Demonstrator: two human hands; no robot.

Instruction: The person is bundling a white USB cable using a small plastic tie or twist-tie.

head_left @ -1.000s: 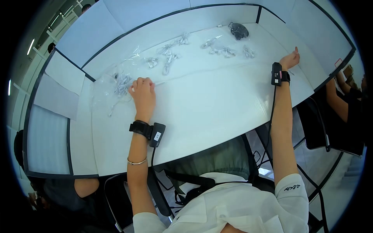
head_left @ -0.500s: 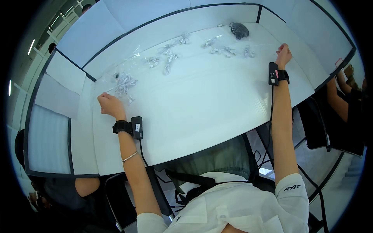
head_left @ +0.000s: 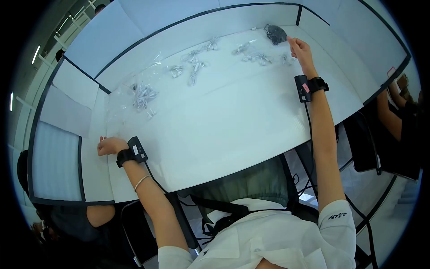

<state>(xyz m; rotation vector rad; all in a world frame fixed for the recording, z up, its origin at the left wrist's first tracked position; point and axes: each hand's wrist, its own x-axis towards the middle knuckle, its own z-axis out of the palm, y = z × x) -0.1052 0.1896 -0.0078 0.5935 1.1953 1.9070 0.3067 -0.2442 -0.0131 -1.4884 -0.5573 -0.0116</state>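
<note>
"Where could a hand pass?"

"Across the near and middle tabletop [head_left: 233,121], which lies bare."

"And what stands in the way?"

"White cable bundles [head_left: 195,67] strung along the far side, a plastic bag [head_left: 134,96] of cables far left, and a dark pouch [head_left: 275,34] beside the back partition [head_left: 188,31]."

From where I stand, the long white curved table [head_left: 233,121] carries a black tangled cord bundle [head_left: 274,34] at its far edge. Just beside that bundle, on its near side, lie small coiled white cables [head_left: 259,58]. Further left of it, more white cable coils [head_left: 195,67] sit in a loose row. Well apart from it, at the table's left end, a heap of white cables [head_left: 144,95] rests on crinkled clear plastic bags [head_left: 117,105].
</note>
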